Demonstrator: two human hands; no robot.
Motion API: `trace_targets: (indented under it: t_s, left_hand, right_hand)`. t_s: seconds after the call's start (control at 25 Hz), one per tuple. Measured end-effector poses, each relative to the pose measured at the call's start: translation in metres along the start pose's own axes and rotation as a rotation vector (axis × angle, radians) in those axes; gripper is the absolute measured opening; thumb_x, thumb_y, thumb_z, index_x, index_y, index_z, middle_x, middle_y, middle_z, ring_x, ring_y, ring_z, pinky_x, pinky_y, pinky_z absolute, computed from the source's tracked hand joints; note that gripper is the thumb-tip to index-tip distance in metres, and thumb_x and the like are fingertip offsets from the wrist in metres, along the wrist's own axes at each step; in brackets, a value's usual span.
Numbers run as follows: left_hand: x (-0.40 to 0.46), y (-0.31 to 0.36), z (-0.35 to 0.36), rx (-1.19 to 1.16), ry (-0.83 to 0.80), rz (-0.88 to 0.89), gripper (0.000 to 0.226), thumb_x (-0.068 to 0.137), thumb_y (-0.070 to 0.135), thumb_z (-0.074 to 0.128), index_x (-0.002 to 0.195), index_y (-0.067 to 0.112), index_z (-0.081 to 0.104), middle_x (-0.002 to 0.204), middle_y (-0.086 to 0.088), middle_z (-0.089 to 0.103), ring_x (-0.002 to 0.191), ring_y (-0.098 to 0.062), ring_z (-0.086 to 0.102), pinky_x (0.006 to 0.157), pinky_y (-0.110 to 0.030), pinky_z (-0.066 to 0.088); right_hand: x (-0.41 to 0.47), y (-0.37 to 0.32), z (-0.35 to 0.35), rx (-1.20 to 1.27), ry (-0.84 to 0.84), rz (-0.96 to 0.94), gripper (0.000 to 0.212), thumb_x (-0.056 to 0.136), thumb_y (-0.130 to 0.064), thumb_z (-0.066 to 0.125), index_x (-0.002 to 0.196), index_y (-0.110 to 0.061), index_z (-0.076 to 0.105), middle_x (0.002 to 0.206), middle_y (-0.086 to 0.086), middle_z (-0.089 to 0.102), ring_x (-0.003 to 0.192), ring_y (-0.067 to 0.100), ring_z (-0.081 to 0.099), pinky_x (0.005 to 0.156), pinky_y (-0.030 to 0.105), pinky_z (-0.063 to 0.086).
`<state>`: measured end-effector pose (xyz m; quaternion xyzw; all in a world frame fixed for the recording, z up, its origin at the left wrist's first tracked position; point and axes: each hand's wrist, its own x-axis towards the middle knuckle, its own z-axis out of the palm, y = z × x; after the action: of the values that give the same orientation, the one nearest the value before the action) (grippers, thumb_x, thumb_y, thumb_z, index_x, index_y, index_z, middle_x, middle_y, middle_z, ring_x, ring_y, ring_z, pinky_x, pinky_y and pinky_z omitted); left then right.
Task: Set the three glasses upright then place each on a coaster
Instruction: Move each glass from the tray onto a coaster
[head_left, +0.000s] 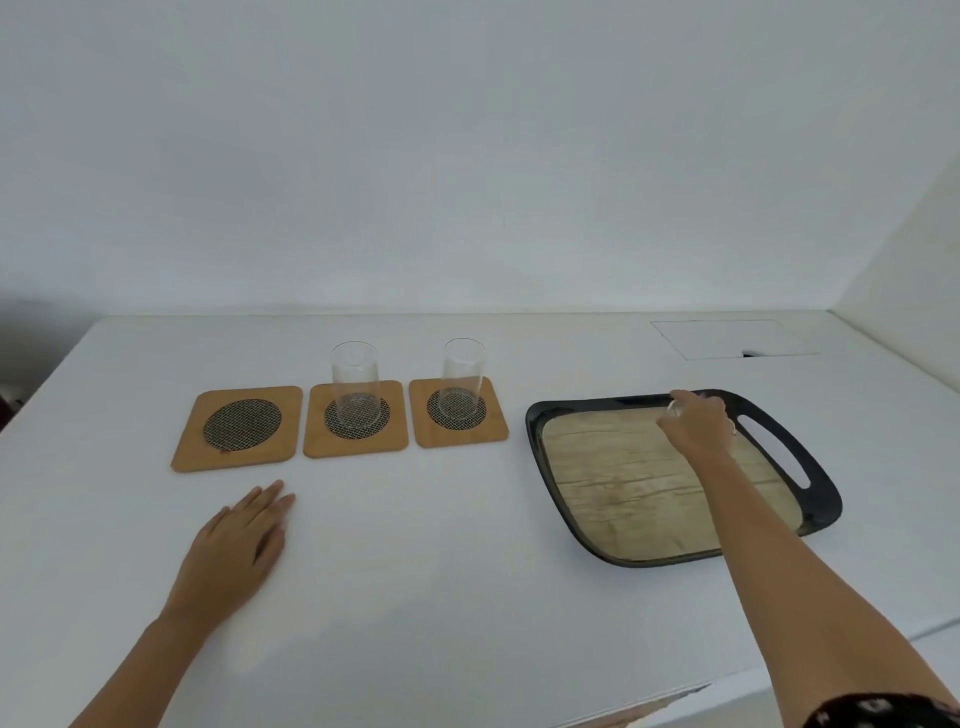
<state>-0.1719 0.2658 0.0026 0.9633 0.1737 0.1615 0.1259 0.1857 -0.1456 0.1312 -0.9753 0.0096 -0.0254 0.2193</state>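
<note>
Three square wooden coasters with dark mesh discs lie in a row on the white table. The left coaster (239, 429) is bare. A clear glass (355, 384) stands upright on the middle coaster (356, 420), and a second glass (462, 378) stands upright on the right coaster (458, 412). My right hand (698, 423) reaches over the far edge of the black tray (826, 499) and curls around a third glass (674, 408), which is mostly hidden by my fingers. My left hand (236, 540) rests flat on the table, fingers apart, in front of the left coaster.
The tray has a wood-patterned floor and a handle slot on its right side. A flush rectangular hatch (727, 339) sits in the table at the back right. White walls rise behind the table and to the right. The table's front edge runs at the lower right.
</note>
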Motion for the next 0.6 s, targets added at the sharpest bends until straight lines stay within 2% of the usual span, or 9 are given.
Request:
trace_targets:
  t_s: [0.04, 0.16, 0.32, 0.4, 0.48, 0.56, 0.6]
  left_hand:
    - [0.0, -0.001, 0.0, 0.0, -0.006, -0.001, 0.051, 0.087, 0.035, 0.03, 0.123, 0.013, 0.059, 0.134, -0.008, 0.054, 0.123, -0.028, 0.049, 0.094, -0.05, 0.04]
    - [0.0, -0.001, 0.001, 0.003, -0.013, -0.001, 0.05, 0.087, 0.033, 0.03, 0.123, 0.012, 0.059, 0.135, -0.007, 0.053, 0.122, -0.028, 0.05, 0.094, -0.048, 0.04]
    - [-0.002, -0.001, -0.002, -0.003, -0.041, -0.01, 0.048, 0.089, 0.032, 0.031, 0.125, 0.014, 0.058, 0.136, -0.005, 0.052, 0.123, -0.027, 0.05, 0.096, -0.046, 0.039]
    - [-0.002, -0.002, -0.002, -0.023, -0.07, -0.018, 0.05, 0.09, 0.034, 0.029, 0.127, 0.016, 0.056, 0.138, -0.003, 0.049, 0.126, -0.026, 0.047, 0.099, -0.044, 0.035]
    - [0.001, 0.0, -0.002, -0.114, -0.079, -0.062, 0.055, 0.09, 0.041, 0.025, 0.134, 0.018, 0.047, 0.142, 0.003, 0.043, 0.132, -0.022, 0.038, 0.105, -0.04, 0.025]
    - [0.005, 0.009, -0.013, -0.338, -0.141, -0.176, 0.057, 0.094, 0.051, 0.024, 0.145, 0.025, 0.028, 0.142, 0.013, 0.035, 0.136, -0.014, 0.029, 0.11, -0.037, 0.014]
    - [0.009, 0.015, -0.021, -0.471, -0.18, -0.21, 0.058, 0.095, 0.055, 0.028, 0.147, 0.03, 0.018, 0.143, 0.017, 0.033, 0.135, -0.009, 0.028, 0.111, -0.036, 0.015]
  right_hand:
    - [-0.001, -0.002, -0.001, 0.028, 0.013, 0.001, 0.038, 0.081, -0.013, 0.058, 0.119, -0.017, 0.06, 0.129, 0.022, 0.043, 0.094, 0.038, 0.051, 0.076, 0.034, 0.032]
    - [-0.013, -0.023, -0.009, 0.131, 0.079, -0.037, 0.048, 0.076, -0.017, 0.065, 0.124, -0.021, 0.059, 0.126, 0.018, 0.049, 0.103, 0.037, 0.054, 0.075, 0.032, 0.037]
    - [-0.055, -0.081, -0.015, 0.289, 0.121, -0.253, 0.054, 0.078, -0.028, 0.069, 0.129, -0.023, 0.053, 0.127, 0.012, 0.051, 0.089, 0.018, 0.049, 0.076, 0.03, 0.036]
    - [-0.083, -0.113, -0.008, 0.412, 0.066, -0.334, 0.054, 0.076, -0.032, 0.073, 0.126, -0.024, 0.053, 0.123, 0.006, 0.054, 0.089, 0.016, 0.052, 0.076, 0.03, 0.037]
    - [-0.112, -0.141, 0.006, 0.507, -0.038, -0.41, 0.055, 0.073, -0.031, 0.076, 0.124, -0.025, 0.054, 0.12, 0.0, 0.056, 0.092, 0.018, 0.057, 0.077, 0.031, 0.042]
    - [-0.142, -0.167, 0.025, 0.553, -0.142, -0.489, 0.054, 0.07, -0.032, 0.077, 0.12, -0.029, 0.054, 0.116, -0.005, 0.057, 0.098, 0.018, 0.058, 0.081, 0.035, 0.049]
    - [-0.157, -0.179, 0.033, 0.568, -0.187, -0.522, 0.052, 0.068, -0.034, 0.076, 0.116, -0.032, 0.055, 0.114, -0.007, 0.058, 0.1, 0.017, 0.058, 0.081, 0.037, 0.05]
